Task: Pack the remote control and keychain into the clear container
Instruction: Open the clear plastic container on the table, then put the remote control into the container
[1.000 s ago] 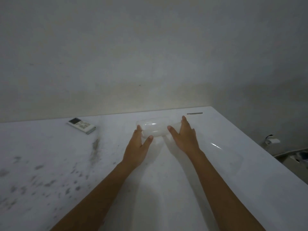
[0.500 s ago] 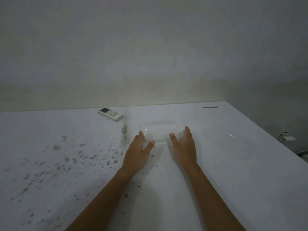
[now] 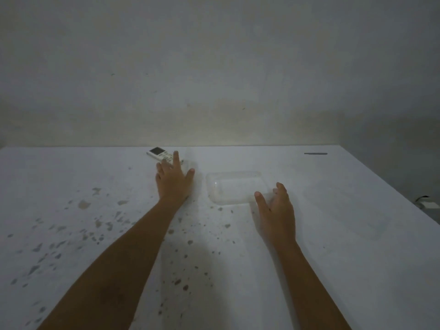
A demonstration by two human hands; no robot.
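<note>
A clear plastic container (image 3: 234, 188) lies on the white table (image 3: 333, 234), a little right of centre. My right hand (image 3: 276, 209) hovers at its near right corner, fingers apart, holding nothing. A white remote control (image 3: 159, 153) with a small dark screen lies near the table's far edge. My left hand (image 3: 173, 181) is stretched out flat with spread fingers, its fingertips over the remote's near end. I see no keychain that I can make out.
A thin dark strip (image 3: 315, 153) lies at the far right of the table. Another clear plastic piece (image 3: 371, 225) rests faintly to the right. Dark stains speckle the left half. A wall stands behind; the table's edge drops away at right.
Both hands have let go of the container. My left hand has moved left and forward onto the remote. My right hand has drawn back to the container's near right corner.
</note>
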